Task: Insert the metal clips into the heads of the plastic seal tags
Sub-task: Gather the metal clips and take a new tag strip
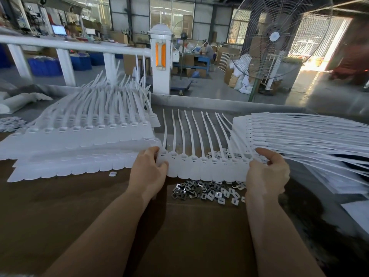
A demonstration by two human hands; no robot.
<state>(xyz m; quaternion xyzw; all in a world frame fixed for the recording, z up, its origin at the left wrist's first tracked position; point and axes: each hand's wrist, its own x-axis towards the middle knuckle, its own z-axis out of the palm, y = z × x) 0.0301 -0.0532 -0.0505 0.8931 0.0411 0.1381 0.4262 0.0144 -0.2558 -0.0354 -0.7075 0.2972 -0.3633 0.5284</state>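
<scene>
- Near edge of the bench point(60, 206): two bare forearms reach in over the brown surface.
- Left hand point(148, 172) pinches one end of a joined strip of seal tags point(205, 168); fingers curled on the end tag.
- Right hand point(266, 172) grips the other end, thumb on top, fingers wrapped under.
- Strip hangs level between the hands, just above the bench, tails pointing to the far edge.
- Directly under it: loose pile of metal clips point(207, 191), some hidden behind the tags.
- Heads show slots; whether clips sit in them, cannot tell.
- Judgement: step is positioning a strip for loading. Next move calls for laying it flat, freeing one hand, picking a single clip.
- Toward the far left: stacked tag strips point(89, 136). Far right: second fanned stack point(299, 128).
- Beyond the bench: standing fan point(273, 37).
</scene>
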